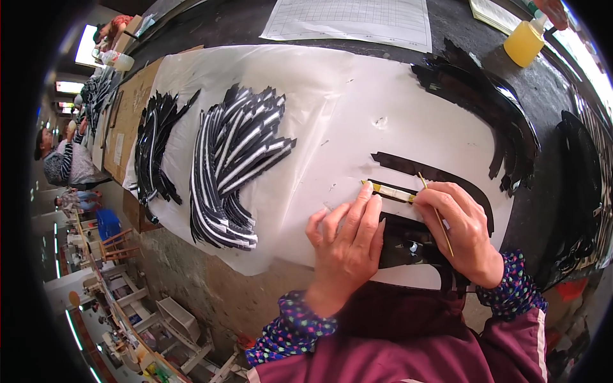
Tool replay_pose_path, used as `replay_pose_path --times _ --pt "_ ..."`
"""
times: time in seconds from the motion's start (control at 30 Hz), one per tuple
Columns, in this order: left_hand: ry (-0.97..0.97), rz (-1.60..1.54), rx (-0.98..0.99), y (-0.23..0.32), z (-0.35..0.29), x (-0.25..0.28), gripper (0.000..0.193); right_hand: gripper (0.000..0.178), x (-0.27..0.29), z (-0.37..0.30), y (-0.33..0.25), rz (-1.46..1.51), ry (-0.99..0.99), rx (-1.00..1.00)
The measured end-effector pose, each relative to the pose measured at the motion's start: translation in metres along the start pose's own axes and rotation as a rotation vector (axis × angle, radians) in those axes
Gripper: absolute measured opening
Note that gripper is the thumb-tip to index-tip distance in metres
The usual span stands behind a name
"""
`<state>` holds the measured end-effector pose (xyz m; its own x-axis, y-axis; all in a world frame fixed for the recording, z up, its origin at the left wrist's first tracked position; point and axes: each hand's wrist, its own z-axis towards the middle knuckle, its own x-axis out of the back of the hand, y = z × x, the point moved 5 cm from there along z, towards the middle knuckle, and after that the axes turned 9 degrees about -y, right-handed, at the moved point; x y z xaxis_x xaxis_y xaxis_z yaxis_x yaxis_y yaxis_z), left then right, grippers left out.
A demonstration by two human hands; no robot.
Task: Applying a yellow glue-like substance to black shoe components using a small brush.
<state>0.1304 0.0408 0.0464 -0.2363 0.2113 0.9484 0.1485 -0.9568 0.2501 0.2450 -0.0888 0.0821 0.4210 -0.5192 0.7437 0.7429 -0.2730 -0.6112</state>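
My left hand [348, 233] lies over the white sheet [313, 210] with its fingers stretched out, their tips pressing on the left end of a narrow strip. This small strip [393, 193] is pale with yellow ends and has dark edging along it. Pinched in my right hand [461, 223] is a thin yellowish stick [445, 235], slanting across the fingers. My right fingertips are at the strip's right end. Just beyond lies a curved black strip [415, 167], running partly behind my right hand. Nearer to me, dark glossy pieces [402, 237] lie partly hidden between my hands.
Left on the sheet are a fan of black strips with white bands [236, 159] and a bundle of black strips [156, 147]. More black strips [498, 108] lie right. A yellow bottle [523, 43] stands far right beside another hand. Other people work at left.
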Motion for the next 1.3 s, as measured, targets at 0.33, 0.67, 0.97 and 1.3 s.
replay_pose_path --times 0.33,0.67,0.97,1.3 --pt "-0.068 0.022 -0.071 0.005 0.006 0.006 0.045 0.019 0.006 -0.009 0.005 -0.009 0.030 -0.052" --pt "-0.098 0.001 -0.071 0.004 0.006 0.005 0.053 0.021 0.005 -0.008 0.004 -0.030 0.009 -0.028" --pt "-0.061 0.001 -0.058 -0.002 0.001 0.002 0.050 0.012 -0.007 0.025 -0.014 0.449 -0.176 -0.110" --pt "-0.015 -0.081 -0.035 -0.001 0.001 0.002 0.050 0.028 -0.033 0.029 0.009 0.560 -0.125 -0.293"
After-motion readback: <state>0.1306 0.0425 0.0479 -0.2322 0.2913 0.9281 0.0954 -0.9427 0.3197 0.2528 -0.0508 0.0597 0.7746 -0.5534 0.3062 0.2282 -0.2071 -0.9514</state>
